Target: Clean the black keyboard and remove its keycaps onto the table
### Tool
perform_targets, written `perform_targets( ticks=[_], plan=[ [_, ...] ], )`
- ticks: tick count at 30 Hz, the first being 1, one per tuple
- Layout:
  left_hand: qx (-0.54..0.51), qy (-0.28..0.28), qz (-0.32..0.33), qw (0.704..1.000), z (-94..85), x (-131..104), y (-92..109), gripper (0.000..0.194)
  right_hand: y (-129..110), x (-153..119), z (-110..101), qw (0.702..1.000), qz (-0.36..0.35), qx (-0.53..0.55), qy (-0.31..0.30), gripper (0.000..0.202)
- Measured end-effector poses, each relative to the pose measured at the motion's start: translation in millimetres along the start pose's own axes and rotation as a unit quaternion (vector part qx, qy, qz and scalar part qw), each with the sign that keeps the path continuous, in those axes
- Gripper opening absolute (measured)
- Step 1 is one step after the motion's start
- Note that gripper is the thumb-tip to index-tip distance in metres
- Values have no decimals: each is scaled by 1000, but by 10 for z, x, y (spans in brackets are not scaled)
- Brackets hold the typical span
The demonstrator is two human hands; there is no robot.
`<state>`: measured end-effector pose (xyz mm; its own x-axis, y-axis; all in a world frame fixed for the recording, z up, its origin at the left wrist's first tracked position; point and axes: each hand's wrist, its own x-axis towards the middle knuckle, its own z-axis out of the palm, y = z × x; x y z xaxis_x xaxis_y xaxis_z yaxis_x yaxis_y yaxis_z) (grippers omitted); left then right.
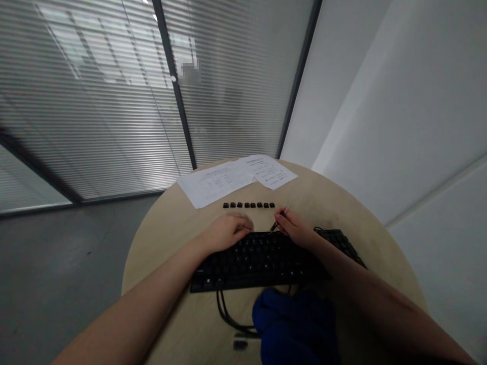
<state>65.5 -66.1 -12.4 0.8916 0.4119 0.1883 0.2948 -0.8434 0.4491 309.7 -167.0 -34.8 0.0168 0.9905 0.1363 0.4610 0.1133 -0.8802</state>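
Observation:
A black keyboard (262, 261) lies on the round wooden table in front of me. My left hand (230, 230) grips its far left edge, the thumb along the top keys and the fingers curled beyond them. Above the keyboard's far edge, my right hand (293, 226) is closed around a slim dark pen-like tool (274, 225). The tool slants down, its tip at the top row; its exact kind is too small to make out. Just beyond both hands, several small black keycaps (253, 205) stand in a neat row.
Printed paper sheets (224, 181) lie at the far side of the round table (167, 223). A bundle of blue cloth (292, 324) sits at the near edge, beside a looped black cable (224, 312). Glass partitions with blinds and a white wall surround the table.

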Motion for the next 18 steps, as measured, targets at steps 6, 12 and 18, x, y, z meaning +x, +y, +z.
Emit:
perform_targets(
  ticks=[6, 12, 18],
  plan=[
    [-17, -11, 6, 1000, 17, 9, -23, 19, 81, -28, 1, 1000, -4, -4, -4, 29],
    [-27, -11, 4, 1000, 35, 18, -34, 18, -37, -81, -35, 998, -13, -45, -45, 25],
    [-24, -12, 2, 1000, 43, 14, -46, 16, -207, -142, -34, 982, -62, -164, -65, 17]
  ],
)
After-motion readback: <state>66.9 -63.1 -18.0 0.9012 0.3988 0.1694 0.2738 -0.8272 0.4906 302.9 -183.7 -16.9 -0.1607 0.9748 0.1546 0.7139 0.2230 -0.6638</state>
